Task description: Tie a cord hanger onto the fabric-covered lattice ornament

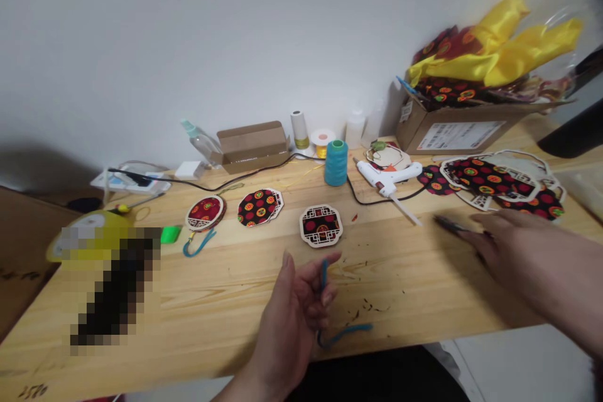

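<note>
Cord — blue — in left hand

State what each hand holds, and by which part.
The left hand holds a blue cord partway along its length. The right hand is at one end of a dark tool; blur hides whether it grips it.

Spray bottle beside cardboard box

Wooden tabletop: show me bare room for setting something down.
Bare wood lies between the green piece and left hand; a smaller patch lies between the dark scraps and right hand. Back right is crowded: glue gun, fabric pieces, cardboard box.
</note>
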Tool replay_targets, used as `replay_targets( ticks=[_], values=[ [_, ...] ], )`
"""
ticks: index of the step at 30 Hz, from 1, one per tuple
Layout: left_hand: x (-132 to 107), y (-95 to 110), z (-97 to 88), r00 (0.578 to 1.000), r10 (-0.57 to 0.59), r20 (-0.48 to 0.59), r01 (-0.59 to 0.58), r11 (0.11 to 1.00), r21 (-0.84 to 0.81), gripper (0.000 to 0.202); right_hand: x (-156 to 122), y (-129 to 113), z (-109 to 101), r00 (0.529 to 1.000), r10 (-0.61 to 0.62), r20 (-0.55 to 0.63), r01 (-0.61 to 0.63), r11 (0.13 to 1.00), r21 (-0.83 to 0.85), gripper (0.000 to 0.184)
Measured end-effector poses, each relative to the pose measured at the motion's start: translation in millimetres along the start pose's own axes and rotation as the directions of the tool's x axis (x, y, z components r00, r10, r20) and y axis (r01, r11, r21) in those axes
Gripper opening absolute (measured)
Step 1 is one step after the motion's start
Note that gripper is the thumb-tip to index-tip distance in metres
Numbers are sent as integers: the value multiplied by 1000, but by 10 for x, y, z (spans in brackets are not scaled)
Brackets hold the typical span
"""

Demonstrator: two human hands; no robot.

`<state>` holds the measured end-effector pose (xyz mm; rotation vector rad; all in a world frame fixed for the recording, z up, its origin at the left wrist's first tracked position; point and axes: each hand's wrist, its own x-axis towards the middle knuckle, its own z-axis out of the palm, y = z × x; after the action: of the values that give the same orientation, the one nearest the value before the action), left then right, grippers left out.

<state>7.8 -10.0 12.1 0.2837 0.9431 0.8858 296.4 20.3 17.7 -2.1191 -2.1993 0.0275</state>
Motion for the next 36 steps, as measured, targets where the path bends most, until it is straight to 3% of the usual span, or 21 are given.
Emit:
replay_targets(
  ticks=[1,2,3,5,7,9,13,18,23,29,36],
  values=[
    [-1,-3,5,1000,-1,14,1,1000,2,68,-13,-211,-28,999,-27,-18,30,976,216,29],
    [-3,-5,10,1000,1,29,-2,1000,4,69,-27,-429,-44,992,-120,37,90,884,459,30],
    [-5,-8,14,999,4,43,-5,1000,8,70,-43,-641,-46,974,-195,118,73,757,649,28],
    [-14,-13,19,997,19,70,-21,1000,19,70,-74,-1003,-2,915,-330,232,-30,518,855,19],
    [-26,-19,19,996,40,86,-42,999,24,68,-97,-1245,88,871,-394,293,-161,333,929,15],
    [-38,-25,16,995,51,85,-53,998,24,65,-106,-1375,186,864,-382,329,-255,231,939,13],
    [-51,-33,12,995,48,84,-52,998,44,63,-101,-1462,300,894,-289,342,-301,177,937,15],
    [-42,-43,6,994,39,103,-46,996,71,67,-93,-1497,291,878,-331,345,-352,40,935,11],
    [-23,-65,-25,995,52,90,-60,994,88,57,-51,-1482,242,899,-320,299,-307,26,951,12],
    [-27,-63,-21,998,52,48,-61,971,231,34,-26,-1441,238,944,-241,225,-192,151,970,14],
    [22,-71,-16,993,85,83,-111,917,383,17,-41,-1410,283,983,-156,100,-54,275,960,11]
  ],
)
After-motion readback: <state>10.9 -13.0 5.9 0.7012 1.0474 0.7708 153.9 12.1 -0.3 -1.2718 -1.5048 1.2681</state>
